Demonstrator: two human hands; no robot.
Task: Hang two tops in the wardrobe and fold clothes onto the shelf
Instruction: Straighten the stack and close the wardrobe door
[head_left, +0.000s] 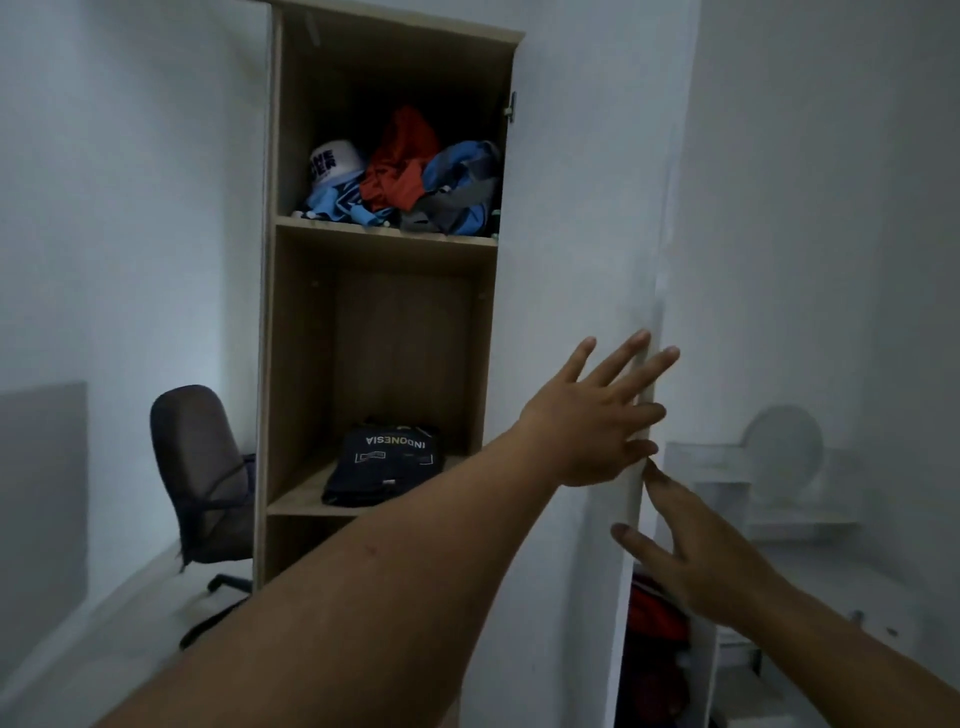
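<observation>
Now the left hand (597, 415) is spread flat on the edge of the tall white wardrobe door (571, 260); nothing is held. The right hand (696, 551), fingers straight, touches that edge lower down. Fingers could be pinched if the door is swung fast. A folded dark top (387, 465) lies on the wooden shelf (301, 499); crumpled clothes (410, 176) are piled above.

- The wardrobe (291, 312) stands open, a tall wooden unit with shelves.
- Upper shelf (384, 232): a loose heap of clothes (441, 182), blue, red and grey, fills the middle and right; a white cap (335, 163) with dark lettering sits on the left.
- Lower shelf (301, 493): one folded dark shirt (387, 462) with white lettering lies toward the right.
- The floor (130, 623) on the left carries an office chair (202, 478).
</observation>
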